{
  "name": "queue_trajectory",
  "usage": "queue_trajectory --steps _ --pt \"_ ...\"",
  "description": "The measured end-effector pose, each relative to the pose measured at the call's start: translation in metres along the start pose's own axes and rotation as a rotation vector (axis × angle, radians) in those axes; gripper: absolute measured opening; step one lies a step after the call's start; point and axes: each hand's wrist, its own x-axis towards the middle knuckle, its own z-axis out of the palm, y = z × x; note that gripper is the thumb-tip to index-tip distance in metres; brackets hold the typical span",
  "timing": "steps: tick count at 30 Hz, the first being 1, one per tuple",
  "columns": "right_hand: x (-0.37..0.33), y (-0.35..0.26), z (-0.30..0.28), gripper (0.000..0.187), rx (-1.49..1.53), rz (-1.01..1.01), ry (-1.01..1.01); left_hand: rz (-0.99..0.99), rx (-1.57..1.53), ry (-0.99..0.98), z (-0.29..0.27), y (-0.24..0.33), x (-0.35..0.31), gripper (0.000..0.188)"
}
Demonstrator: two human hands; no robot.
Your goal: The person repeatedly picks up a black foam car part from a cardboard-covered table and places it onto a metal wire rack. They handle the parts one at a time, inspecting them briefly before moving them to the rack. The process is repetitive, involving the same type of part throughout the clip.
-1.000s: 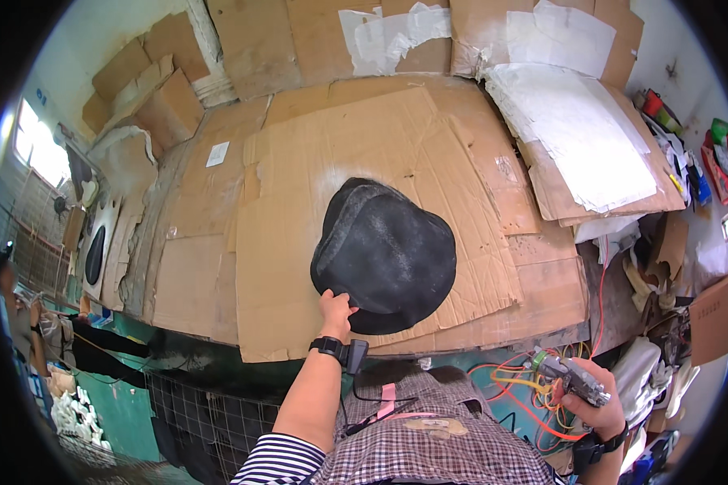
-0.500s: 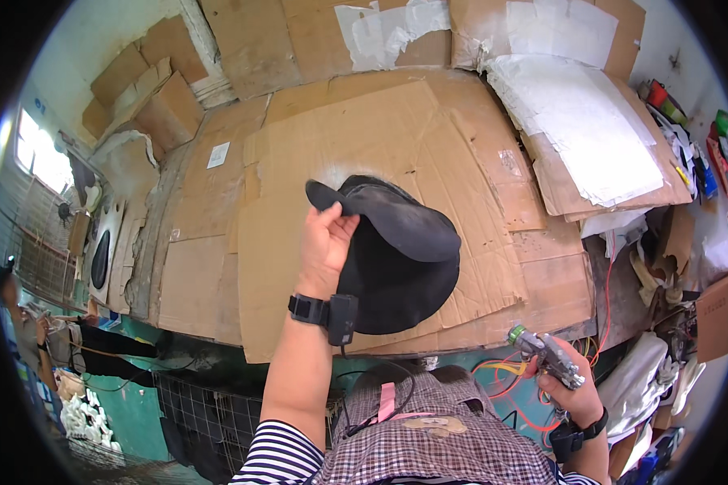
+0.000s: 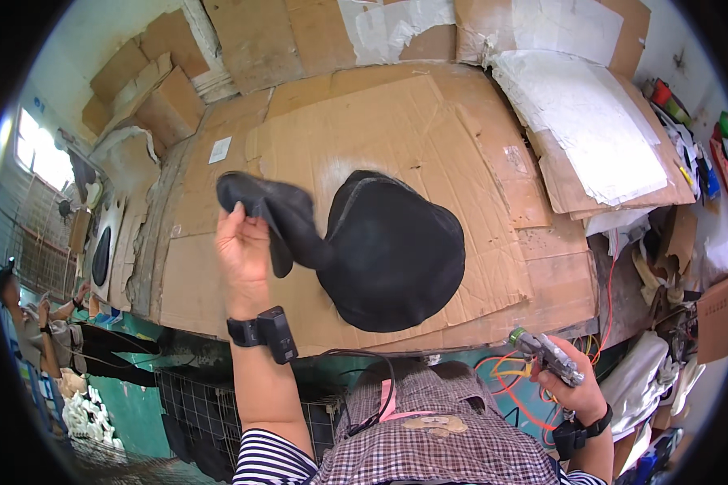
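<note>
My left hand point(image 3: 245, 255) pinches a limp black sheet-like piece point(image 3: 287, 214) by its upper left end, raised above the cardboard. This piece is curved and slightly blurred, and its lower right end is close to a larger rounded black piece point(image 3: 392, 263). That larger piece lies on the cardboard sheet point(image 3: 493, 275) and has a seam-like line along its upper edges. Lower right, my right hand point(image 3: 578, 392) is wrapped round a stained grey spray gun point(image 3: 548, 356) with a green nozzle end, held in front of the table edge.
White-covered cardboard point(image 3: 586, 133) stands at the table's right back. An orange hose point(image 3: 510, 388) loops below the right edge. At the far left a person point(image 3: 36, 323) works beside a wire rack point(image 3: 32, 226). A wire-mesh cage point(image 3: 202, 396) sits below the front edge.
My left hand has moved left, carrying the curved black piece off the larger one, which stays on the cardboard and now shows more fully. The spray gun has barely moved.
</note>
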Motion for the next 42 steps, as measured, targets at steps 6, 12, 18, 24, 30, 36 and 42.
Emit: queue_trajectory --steps 6,12,18,24,30,36,42 --pt "-0.017 -0.010 0.007 0.056 -0.003 -0.058 0.104 0.066 -0.004 0.092 -0.049 0.049 -0.014 0.020" --pt "-0.060 -0.017 0.005 0.056 -0.062 0.023 0.012 0.100 -0.017 0.095 -0.070 0.093 -0.060 0.029" --pt "-0.083 -0.019 0.038 0.058 -0.004 -0.084 0.170 0.152 -0.100 0.027 -0.068 0.127 -0.088 0.030" --pt "-0.119 -0.030 0.043 0.058 -0.131 -0.046 0.324 0.149 -0.184 -0.065 -0.091 0.159 -0.110 0.028" --pt "-0.116 -0.019 0.070 0.053 -0.027 -0.021 0.028 0.137 -0.131 -0.031 -0.110 0.172 -0.131 0.029" --pt "-0.077 -0.037 0.103 0.055 0.048 -0.120 0.079 0.153 -0.122 0.079 -0.086 0.175 -0.150 0.028" --pt "-0.057 -0.040 0.100 0.064 0.024 -0.222 0.272 0.161 -0.132 0.055 -0.106 0.178 -0.155 0.030"
